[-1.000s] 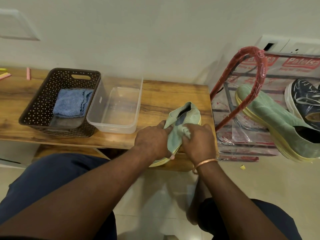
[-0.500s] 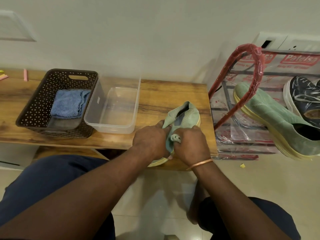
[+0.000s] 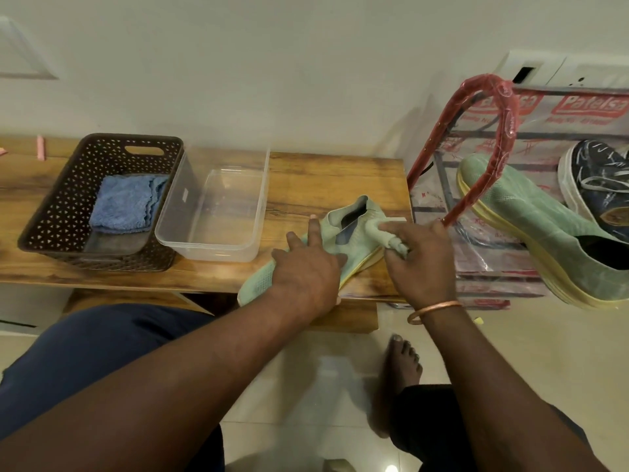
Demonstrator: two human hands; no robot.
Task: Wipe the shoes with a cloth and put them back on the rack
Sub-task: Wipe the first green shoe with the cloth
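A pale green knit shoe (image 3: 354,229) with a yellow sole lies on the wooden bench (image 3: 306,178) near its right end, toe toward me. My left hand (image 3: 306,267) rests flat on the shoe's front with fingers spread. My right hand (image 3: 418,260) grips a bunched pale green cloth (image 3: 381,229) against the shoe's heel side. Its matching green shoe (image 3: 531,229) and a dark navy shoe (image 3: 599,185) sit on the shoe rack (image 3: 442,185) at the right, which is wrapped in clear printed plastic.
A dark perforated basket (image 3: 64,206) holding a folded blue cloth (image 3: 126,202) stands at the bench's left. A clear plastic tub (image 3: 211,206) sits beside it. The rack's red-wrapped arched frame (image 3: 500,131) rises close to my right hand. My bare foot (image 3: 401,366) is on the tiled floor.
My right hand has slid with the cloth from the middle of the shoe toward its heel at the right. My left hand has opened and flattened on the front of the shoe.
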